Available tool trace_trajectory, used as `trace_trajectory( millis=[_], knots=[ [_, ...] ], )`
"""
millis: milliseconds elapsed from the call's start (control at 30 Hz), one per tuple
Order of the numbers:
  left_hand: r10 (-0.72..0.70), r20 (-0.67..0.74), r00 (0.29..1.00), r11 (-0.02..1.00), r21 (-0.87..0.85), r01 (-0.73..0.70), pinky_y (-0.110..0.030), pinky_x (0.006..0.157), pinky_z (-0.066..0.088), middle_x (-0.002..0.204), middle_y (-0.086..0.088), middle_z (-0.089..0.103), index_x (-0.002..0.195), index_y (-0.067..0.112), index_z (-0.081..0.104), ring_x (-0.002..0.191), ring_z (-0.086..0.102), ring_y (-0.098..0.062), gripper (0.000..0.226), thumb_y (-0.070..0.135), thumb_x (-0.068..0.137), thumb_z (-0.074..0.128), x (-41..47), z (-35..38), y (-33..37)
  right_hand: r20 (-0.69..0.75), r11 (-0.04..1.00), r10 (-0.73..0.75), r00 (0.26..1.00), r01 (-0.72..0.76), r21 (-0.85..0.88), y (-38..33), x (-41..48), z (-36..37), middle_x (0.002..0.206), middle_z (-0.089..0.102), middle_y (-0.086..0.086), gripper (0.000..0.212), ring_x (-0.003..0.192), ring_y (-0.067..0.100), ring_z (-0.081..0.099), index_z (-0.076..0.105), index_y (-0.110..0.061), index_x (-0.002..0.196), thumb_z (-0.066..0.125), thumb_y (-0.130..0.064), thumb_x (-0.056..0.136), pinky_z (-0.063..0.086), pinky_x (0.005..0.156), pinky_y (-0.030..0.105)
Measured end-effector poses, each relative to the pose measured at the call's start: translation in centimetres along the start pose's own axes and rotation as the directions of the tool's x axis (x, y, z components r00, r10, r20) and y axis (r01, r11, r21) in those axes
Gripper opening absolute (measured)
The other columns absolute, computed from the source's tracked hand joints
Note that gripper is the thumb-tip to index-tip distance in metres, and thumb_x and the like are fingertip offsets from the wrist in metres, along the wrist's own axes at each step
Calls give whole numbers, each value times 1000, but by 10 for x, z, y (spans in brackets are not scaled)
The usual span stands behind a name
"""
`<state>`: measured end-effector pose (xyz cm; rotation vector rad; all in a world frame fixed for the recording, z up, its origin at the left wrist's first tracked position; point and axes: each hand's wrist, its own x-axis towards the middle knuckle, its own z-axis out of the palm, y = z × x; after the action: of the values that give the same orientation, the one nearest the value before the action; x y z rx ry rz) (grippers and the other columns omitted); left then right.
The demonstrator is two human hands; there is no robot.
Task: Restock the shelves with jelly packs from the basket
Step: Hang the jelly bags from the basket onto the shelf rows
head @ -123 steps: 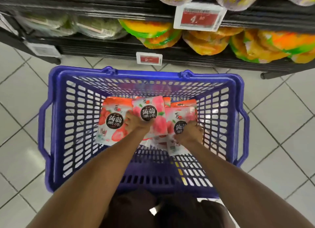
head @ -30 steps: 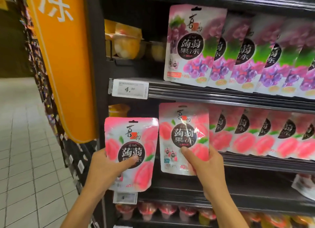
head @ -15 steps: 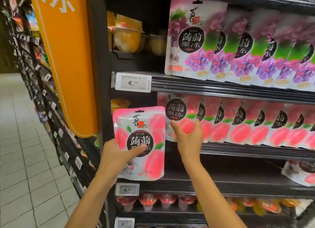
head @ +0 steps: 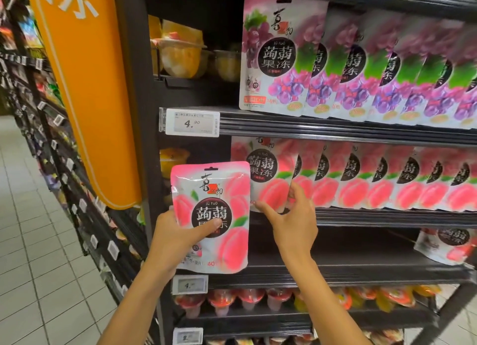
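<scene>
- L hand (head: pixel 178 237) grips peach pack (head: pixel 214 215), thumb across front; pack is in the air, just left of the row (head: pixel 382 182).
- R hand (head: pixel 293 223) spread, touching front pack (head: pixel 267 174) at bottom edge, no pinch.
- Risk: front pack prob not seated, may tip off shelf (head: pixel 387 217) when you let go.
- Risk: held pack looks floppy, could snag row going in.
- Basket not in view.

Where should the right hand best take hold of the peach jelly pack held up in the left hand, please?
I'd pinch the upper right corner of the peach jelly pack, coming from the right. It is flat and upright, and the left hand grips its lower left edge with the thumb across the front, so its top and right edge are bare.
</scene>
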<state>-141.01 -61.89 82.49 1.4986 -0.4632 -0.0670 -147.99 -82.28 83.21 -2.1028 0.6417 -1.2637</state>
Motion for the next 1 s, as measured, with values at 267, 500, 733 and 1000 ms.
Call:
trace_trajectory(
  millis=[267, 500, 733, 1000],
  knots=[
    [2, 21, 1000, 1000, 6, -2, -19, 54, 55, 85, 7, 77, 95, 22, 71, 79, 73, -10, 52, 42, 49, 86, 2, 6, 7, -21, 992, -19, 1000, 16, -129, -7, 6, 8, 92, 49, -10, 85, 88, 14, 50, 53, -33, 131, 55, -76, 58, 34, 51, 24],
    [-21, 2, 1000, 998, 58, 21, -24, 55, 55, 86, 6, 76, 98, 23, 69, 79, 74, -14, 42, 31, 61, 88, 10, 6, 14, -106, 994, -11, 994, 22, 105, -3, -7, 4, 87, 51, -14, 60, 79, 7, 49, 54, -28, 125, 77, -51, 74, 32, 54, 15],
    [43, 35, 998, 995, 84, -45, -30, 69, 60, 97, 5, 75, 111, 24, 65, 87, 73, -12, 54, 38, 63, 86, 22, 16, 24, 591, 796, -121, 797, -278, 538, -25, -20, -11, 98, 76, -3, 26, 91, 14, 73, 66, -23, 108, 76, -26, 83, 59, 77, 30],
    [183, -88, 979, 983, 20, -182, -21, 93, 52, 134, 9, 56, 137, 22, 46, 117, 59, -5, 75, 39, 71, 77, 18, 22, 45, 438, 702, 61, 897, -350, 620, -38, 9, -6, 96, 76, 7, 20, 91, 27, 73, 70, -19, 98, 78, -13, 81, 61, 78, 41]
  ],
)
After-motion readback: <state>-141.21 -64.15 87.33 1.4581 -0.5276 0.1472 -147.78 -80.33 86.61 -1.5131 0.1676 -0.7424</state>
